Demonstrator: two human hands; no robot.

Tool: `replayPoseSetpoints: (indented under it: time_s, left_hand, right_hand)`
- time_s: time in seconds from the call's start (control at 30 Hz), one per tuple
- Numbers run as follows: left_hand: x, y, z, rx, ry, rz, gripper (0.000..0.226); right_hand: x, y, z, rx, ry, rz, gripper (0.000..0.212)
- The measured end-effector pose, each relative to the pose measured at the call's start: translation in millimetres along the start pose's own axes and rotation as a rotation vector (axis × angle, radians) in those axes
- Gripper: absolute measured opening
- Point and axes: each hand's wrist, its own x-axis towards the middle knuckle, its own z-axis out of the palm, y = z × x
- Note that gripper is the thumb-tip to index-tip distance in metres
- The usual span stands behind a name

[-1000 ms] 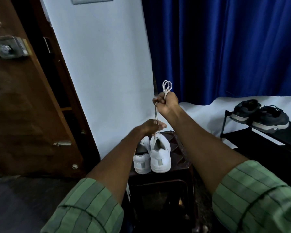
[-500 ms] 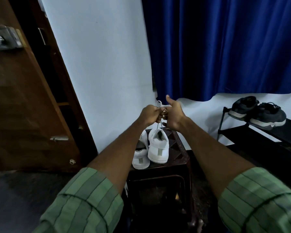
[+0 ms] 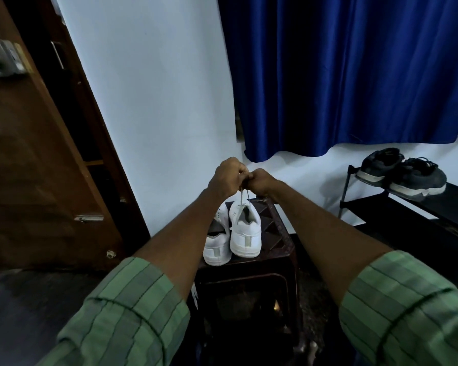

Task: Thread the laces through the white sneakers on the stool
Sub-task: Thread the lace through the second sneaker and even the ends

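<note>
Above right sneaker (image 3: 245,231): both hands (image 3: 245,179) pinching lace (image 3: 241,197) taut.

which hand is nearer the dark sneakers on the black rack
Right. The right hand sits on the side toward the pair of dark sneakers on the black metal rack; the left hand is just beyond it, farther away.

Worn on the head, looking forward and down along both outstretched forearms, close above the stool (image 3: 273,262), toward the wall (image 3: 154,101) and curtain (image 3: 341,75)
</note>
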Motion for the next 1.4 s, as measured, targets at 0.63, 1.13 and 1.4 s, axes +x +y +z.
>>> replayPoseSetpoints:
  time_s: [0.63, 1.13, 1.4]
  left_hand:
    - [-53, -7, 26, -0.095, -0.030, -0.241, 0.011]
    - [-96, -10, 68, 0.026, -0.032, -0.458, 0.025]
    - [-94, -14, 41, -0.011, -0.401, -0.368, 0.044]
  right_hand:
    - [-36, 58, 42, 0.009, 0.163, 0.000, 0.028]
    - [-89, 63, 57, -0.183, 0.292, -0.043, 0.024]
    - [-69, 70, 53, -0.321, -0.013, -0.054, 0.013]
